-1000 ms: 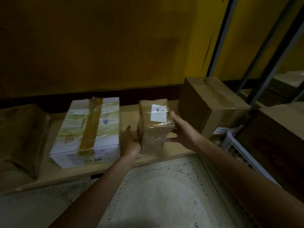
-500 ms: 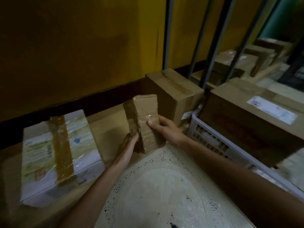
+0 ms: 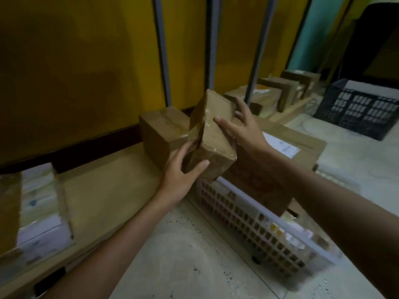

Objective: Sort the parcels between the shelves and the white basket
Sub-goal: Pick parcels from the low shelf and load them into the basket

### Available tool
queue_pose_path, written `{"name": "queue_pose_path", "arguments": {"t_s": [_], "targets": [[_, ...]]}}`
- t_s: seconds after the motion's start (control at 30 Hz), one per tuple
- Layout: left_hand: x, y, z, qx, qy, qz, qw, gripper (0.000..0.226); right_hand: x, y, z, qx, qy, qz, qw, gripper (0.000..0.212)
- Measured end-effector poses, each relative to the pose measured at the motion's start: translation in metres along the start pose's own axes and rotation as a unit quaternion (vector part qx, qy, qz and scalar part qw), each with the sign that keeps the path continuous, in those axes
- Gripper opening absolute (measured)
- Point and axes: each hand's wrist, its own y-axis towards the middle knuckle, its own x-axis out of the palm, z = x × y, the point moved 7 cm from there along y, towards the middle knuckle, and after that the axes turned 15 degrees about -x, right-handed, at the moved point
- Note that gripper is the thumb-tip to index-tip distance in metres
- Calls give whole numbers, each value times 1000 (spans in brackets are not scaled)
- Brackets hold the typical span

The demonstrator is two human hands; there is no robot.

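- Left hand (image 3: 180, 169) cups the near lower end of a small brown parcel (image 3: 212, 139), thumb across its end face; it takes the weight from below.
- Right hand (image 3: 244, 128) lies flat on the top face, fingers spread toward the far end; it steadies the tilt more than it carries.
- So both hands are clamped on the one parcel. It is off the shelf, in the air, tipped with its far end up.
- The parcel hangs above the near corner of the white basket (image 3: 259, 223), in front of a brown box (image 3: 159, 134) standing on the low wooden shelf (image 3: 103, 190).
- The basket sits on the floor just beside the shelf end and already holds a big carton (image 3: 276, 152) with a white label on top.
- Likely step: carrying the parcel toward the basket. Little free room shows there, so it may go on top of the carton.
- At the left edge a taped white box (image 3: 36, 212) lies on the shelf.
- More parcels (image 3: 278, 91) line the next shelf; a dark crate (image 3: 358, 108) stands on the floor beyond.
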Motion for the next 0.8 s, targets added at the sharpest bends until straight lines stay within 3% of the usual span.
{"name": "queue_pose_path", "arguments": {"t_s": [0.3,0.47,0.7,0.8], "targets": [[149,-12,110,129,5,-52,990,48,-190,-21,-22,-21,-18,100,995,85],[221,-34,116,152,17,-113,982,46,-255,-54,13,84,-35,82,992,92],[298,-53,77,74,92,-222,968,39,-310,-110,91,232,-139,123,955,85],[316,-50,50,2,122,-250,961,45,-315,-125,115,239,-190,159,939,85]]}}
